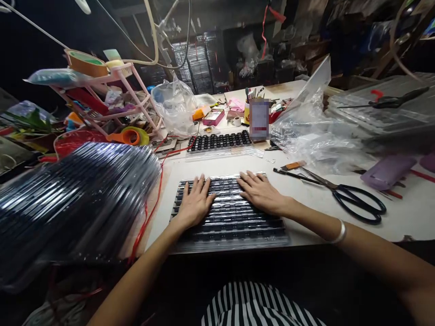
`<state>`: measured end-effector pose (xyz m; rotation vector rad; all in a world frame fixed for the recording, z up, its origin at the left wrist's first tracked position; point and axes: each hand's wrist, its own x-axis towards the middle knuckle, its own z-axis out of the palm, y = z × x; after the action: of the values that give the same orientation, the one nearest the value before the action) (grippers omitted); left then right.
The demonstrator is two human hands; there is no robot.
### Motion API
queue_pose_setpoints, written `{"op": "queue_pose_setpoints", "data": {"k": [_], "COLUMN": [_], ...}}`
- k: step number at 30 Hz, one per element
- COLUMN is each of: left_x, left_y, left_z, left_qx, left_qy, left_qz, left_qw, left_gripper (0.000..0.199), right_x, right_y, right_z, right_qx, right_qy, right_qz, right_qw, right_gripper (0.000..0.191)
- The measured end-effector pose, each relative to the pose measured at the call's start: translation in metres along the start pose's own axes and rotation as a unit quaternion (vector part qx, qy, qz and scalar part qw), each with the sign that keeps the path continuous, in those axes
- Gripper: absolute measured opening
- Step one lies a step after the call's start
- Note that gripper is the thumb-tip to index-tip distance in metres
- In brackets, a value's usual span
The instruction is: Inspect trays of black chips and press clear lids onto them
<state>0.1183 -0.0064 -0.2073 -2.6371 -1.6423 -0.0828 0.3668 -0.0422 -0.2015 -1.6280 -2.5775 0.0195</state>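
Observation:
A clear ribbed plastic tray (231, 222) with rows of small black parts lies flat at the table's front edge. My left hand (196, 201) rests palm down on its upper left part, fingers spread. On the upper right part lies my right hand (260, 192), also flat, with its fingers stretched forward. Neither hand is gripping anything. Behind the tray, a block of black parts in rows (219, 140) sits beside a strip of clear plastic (224, 153). To the left is a large stack of similar ribbed trays (78, 194), blurred toward its lower part.
Black-handled scissors (356, 199) and a cutter with an orange part (294, 165) lie to the right. Red string (152, 213) runs left of the tray. A pink rack (136, 97), plastic bags (175, 106) and a tool cup (247, 112) stand farther back.

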Motion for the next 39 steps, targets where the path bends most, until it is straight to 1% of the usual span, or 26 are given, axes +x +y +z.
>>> {"op": "queue_pose_setpoints", "data": {"k": [1, 3, 5, 7, 10, 13, 15, 20, 22, 24, 27, 29, 30, 32, 34, 36, 37, 39], "left_x": [0.004, 0.009, 0.011, 0.012, 0.012, 0.011, 0.011, 0.015, 0.018, 0.017, 0.002, -0.014, -0.023, -0.038, -0.046, -0.049, -0.050, -0.050], "left_y": [0.008, 0.018, 0.021, 0.020, 0.017, 0.017, 0.017, 0.022, 0.022, 0.017, -0.005, -0.024, -0.034, -0.047, -0.051, -0.048, -0.045, -0.039], "left_z": [0.002, 0.003, 0.002, -0.001, -0.005, -0.006, -0.005, -0.003, -0.004, -0.005, -0.007, -0.007, -0.006, -0.002, 0.002, 0.004, 0.004, 0.004], "left_qx": [-0.003, -0.007, -0.012, -0.018, -0.026, -0.031, -0.032, -0.032, -0.034, -0.037, -0.039, -0.042, -0.047, -0.078, -0.101, -0.088, -0.073, -0.043], "left_qy": [-0.010, -0.019, -0.017, -0.007, 0.020, 0.035, 0.033, 0.023, 0.013, -0.010, -0.047, -0.057, -0.056, -0.039, 0.000, 0.046, 0.060, 0.061], "left_qz": [0.025, 0.056, 0.069, 0.073, 0.068, 0.060, 0.060, 0.045, 0.039, 0.047, 0.056, 0.029, 0.005, -0.048, -0.070, -0.062, -0.050, -0.015], "left_qw": [1.000, 0.998, 0.997, 0.997, 0.997, 0.997, 0.997, 0.998, 0.999, 0.998, 0.997, 0.997, 0.997, 0.995, 0.992, 0.993, 0.994, 0.997], "left_gripper": [0.064, 0.068, 0.067, 0.066, 0.063, 0.065, 0.067, 0.060, 0.060, 0.061, 0.058, 0.058, 0.060, 0.060, 0.059, 0.055, 0.053, 0.051], "right_x": [0.009, 0.026, 0.037, 0.040, 0.033, 0.024, 0.021, 0.023, 0.025, 0.023, 0.006, -0.014, -0.025, -0.044, -0.055, -0.056, -0.055, -0.051], "right_y": [-0.004, -0.011, -0.014, -0.014, -0.012, -0.009, -0.009, -0.012, -0.012, -0.009, -0.001, 0.002, 0.001, -0.006, -0.017, -0.027, -0.031, -0.034], "right_z": [0.003, 0.007, 0.008, 0.007, 0.008, 0.011, 0.013, 0.009, 0.007, 0.005, 0.005, 0.005, 0.006, 0.007, 0.008, 0.008, 0.007, 0.006], "right_qx": [0.023, 0.065, 0.089, 0.094, 0.084, 0.066, 0.051, 0.039, 0.042, 0.046, 0.049, 0.050, 0.051, 0.050, 0.040, 0.024, 0.018, 0.013], "right_qy": [-0.014, -0.033, -0.037, -0.031, 0.010, 0.054, 0.059, 0.068, 0.068, 0.051, 0.000, -0.023, -0.028, -0.025, -0.006, 0.022, 0.034, 0.047], "right_qz": [-0.029, -0.061, -0.075, -0.080, -0.089, -0.077, -0.064, -0.056, -0.053, -0.050, -0.020, 0.020, 0.039, 0.073, 0.097, 0.098, 0.087, 0.047], "right_qw": [0.999, 0.995, 0.993, 0.992, 0.992, 0.993, 0.995, 0.995, 0.995, 0.996, 0.999, 0.998, 0.998, 0.996, 0.994, 0.995, 0.996, 0.998], "right_gripper": [0.058, 0.068, 0.075, 0.077, 0.071, 0.061, 0.058, 0.055, 0.055, 0.056, 0.059, 0.062, 0.062, 0.062, 0.059, 0.053, 0.049, 0.046]}}
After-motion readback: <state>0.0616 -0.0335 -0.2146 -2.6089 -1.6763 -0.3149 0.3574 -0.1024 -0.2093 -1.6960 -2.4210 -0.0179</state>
